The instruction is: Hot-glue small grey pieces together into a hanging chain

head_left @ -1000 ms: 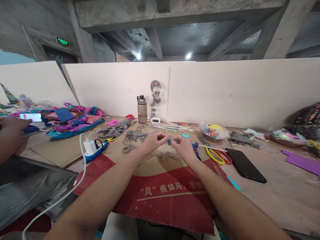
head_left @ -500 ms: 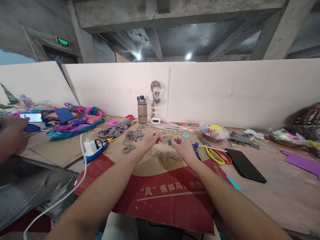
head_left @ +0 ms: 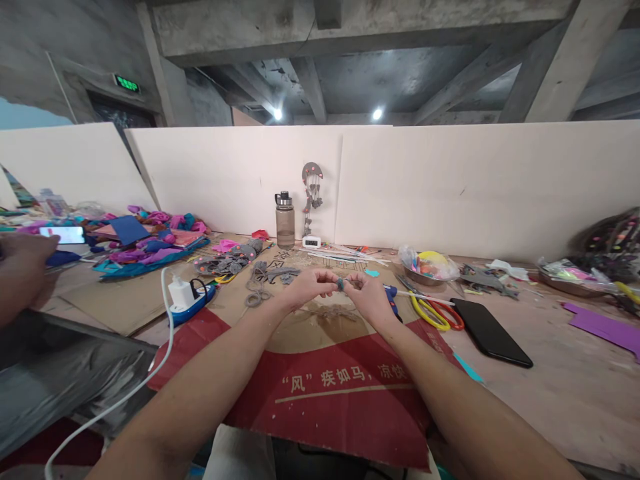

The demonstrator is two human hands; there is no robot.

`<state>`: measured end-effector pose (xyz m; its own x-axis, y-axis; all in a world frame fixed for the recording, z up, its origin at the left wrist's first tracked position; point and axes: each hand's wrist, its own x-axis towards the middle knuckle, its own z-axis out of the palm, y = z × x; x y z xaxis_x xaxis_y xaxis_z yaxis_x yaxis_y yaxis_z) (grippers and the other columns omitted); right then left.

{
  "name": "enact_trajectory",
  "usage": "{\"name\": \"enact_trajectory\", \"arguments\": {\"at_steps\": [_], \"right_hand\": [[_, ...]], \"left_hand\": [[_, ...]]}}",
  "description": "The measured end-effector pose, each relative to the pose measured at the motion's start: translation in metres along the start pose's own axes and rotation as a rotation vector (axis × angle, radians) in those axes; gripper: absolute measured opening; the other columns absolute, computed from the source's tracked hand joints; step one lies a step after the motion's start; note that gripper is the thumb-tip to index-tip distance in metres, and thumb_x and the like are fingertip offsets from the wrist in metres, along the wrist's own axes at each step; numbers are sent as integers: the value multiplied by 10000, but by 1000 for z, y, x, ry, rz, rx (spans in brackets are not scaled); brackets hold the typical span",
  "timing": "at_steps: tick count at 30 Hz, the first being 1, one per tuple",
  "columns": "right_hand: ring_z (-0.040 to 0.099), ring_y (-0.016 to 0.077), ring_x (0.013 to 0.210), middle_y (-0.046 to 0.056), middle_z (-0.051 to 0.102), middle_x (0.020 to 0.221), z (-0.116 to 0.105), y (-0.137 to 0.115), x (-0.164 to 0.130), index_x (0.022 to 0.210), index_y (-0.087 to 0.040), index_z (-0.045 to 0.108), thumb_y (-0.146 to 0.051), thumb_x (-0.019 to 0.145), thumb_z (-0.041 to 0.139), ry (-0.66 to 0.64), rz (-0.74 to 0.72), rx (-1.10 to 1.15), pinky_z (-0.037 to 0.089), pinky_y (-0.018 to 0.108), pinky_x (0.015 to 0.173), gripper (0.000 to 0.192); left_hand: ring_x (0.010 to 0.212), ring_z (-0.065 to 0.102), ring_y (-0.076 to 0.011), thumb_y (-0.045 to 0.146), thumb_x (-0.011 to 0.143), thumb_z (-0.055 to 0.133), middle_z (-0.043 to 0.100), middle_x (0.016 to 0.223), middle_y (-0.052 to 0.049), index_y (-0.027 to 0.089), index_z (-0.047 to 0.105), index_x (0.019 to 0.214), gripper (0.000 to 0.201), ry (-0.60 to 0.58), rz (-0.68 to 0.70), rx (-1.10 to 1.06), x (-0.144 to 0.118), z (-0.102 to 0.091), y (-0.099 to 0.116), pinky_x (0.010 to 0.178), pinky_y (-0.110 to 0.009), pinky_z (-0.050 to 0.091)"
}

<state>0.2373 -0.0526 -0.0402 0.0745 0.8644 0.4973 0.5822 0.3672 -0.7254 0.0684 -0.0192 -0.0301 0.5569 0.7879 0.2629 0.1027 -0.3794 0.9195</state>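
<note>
Between my fingertips is a small grey-green piece, too small to name. My left hand pinches at its left side, and my right hand pinches it from the right. Both hands are above a cardboard sheet with a red printed band. Grey cord lies in loops left of my left hand. Just beyond my right hand is a blue glue gun, partly hidden, with a white glue stick at its back. Yellow-handled scissors lie to its right.
A black phone lies at the right. A water bottle and a small white clock stand at the back under a grey hanging ornament. A blue power strip with a white cable is at left, near another person's hand.
My left hand has moved right, and its fingers now meet the small grey-green piece held by my right hand. My right hand has barely shifted.
</note>
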Motion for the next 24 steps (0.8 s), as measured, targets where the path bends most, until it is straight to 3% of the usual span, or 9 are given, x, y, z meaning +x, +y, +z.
{"name": "enact_trajectory", "arguments": {"at_steps": [9, 14, 24], "right_hand": [[487, 135, 584, 7, 590, 643, 0, -2, -1, 695, -186, 585, -348, 709, 518, -3, 25, 32, 355, 244, 543, 176], [428, 107, 529, -18, 527, 580, 1, -1, 0, 654, -176, 554, -378, 694, 535, -20, 118, 219, 333, 235, 520, 207], [352, 74, 460, -30, 495, 547, 2, -10, -4, 673, -174, 525, -449, 681, 560, -61, 206, 369, 261, 211, 426, 277]], "left_hand": [[592, 499, -96, 367, 689, 639, 584, 672, -1, 146, 640, 814, 253, -7, -17, 78, 0, 3, -4, 582, -231, 395], [585, 502, -106, 393, 709, 614, 588, 645, -2, 148, 637, 771, 254, -2, -12, 155, -2, 5, -4, 572, -235, 390], [550, 481, -86, 269, 671, 613, 565, 614, 13, 145, 600, 685, 126, 30, 3, 33, 0, 6, 1, 561, -223, 383]]}}
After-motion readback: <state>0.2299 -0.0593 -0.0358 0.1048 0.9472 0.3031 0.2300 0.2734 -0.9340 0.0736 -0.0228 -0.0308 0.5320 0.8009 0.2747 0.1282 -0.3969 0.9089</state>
